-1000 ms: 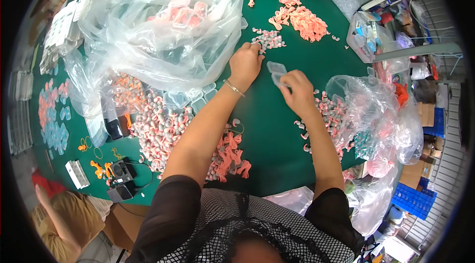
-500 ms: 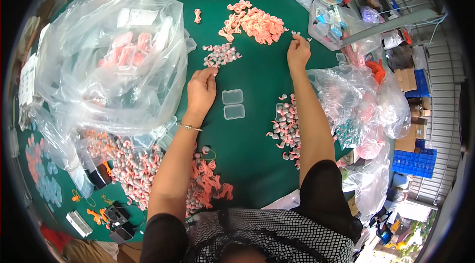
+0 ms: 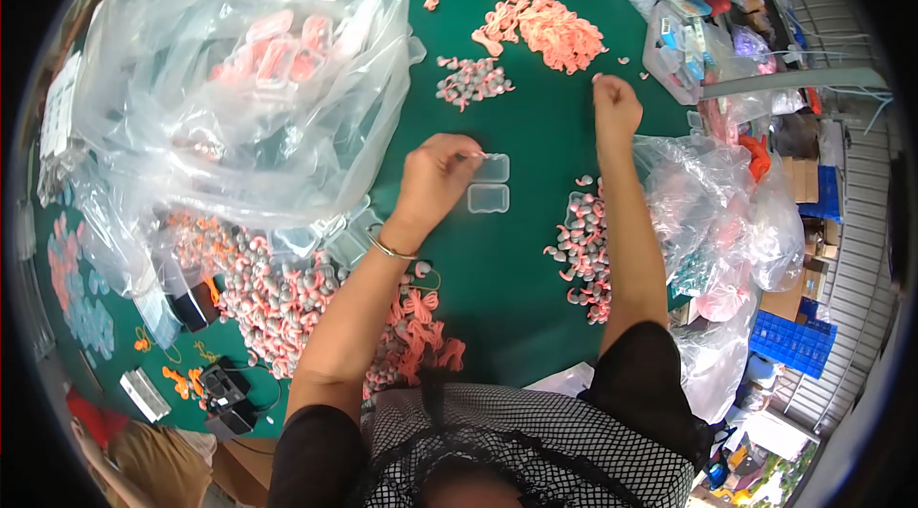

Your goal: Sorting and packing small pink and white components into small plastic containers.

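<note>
My left hand [image 3: 438,178] is closed in a pinch at the upper left edge of a clear plastic box [image 3: 489,199], which lies open with its two halves flat. A small pink piece [image 3: 476,154] shows at its fingertips. Farther right, my right hand [image 3: 618,108] is closed, fingertips together, just below a heap of salmon-pink cord bundles [image 3: 562,34]. A tiny pinkish bit shows at its tips, too small to name. Between the hands and beyond the box lies a small pile of grey-and-pink pieces [image 3: 473,82]. Another such pile [image 3: 583,245] sits beside my right forearm.
A large clear bag [image 3: 239,125] holding pink-filled boxes covers the left side. Below it spreads a big heap of grey-and-pink pieces [image 3: 277,307]. Clear bags [image 3: 708,211] and a plastic bin [image 3: 674,49] line the right edge. Another person [image 3: 153,451] is at lower left.
My left hand has come from the small pile down to the open box. My right hand has drawn back slightly from two loose pieces near the cords. The whole view has shifted.
</note>
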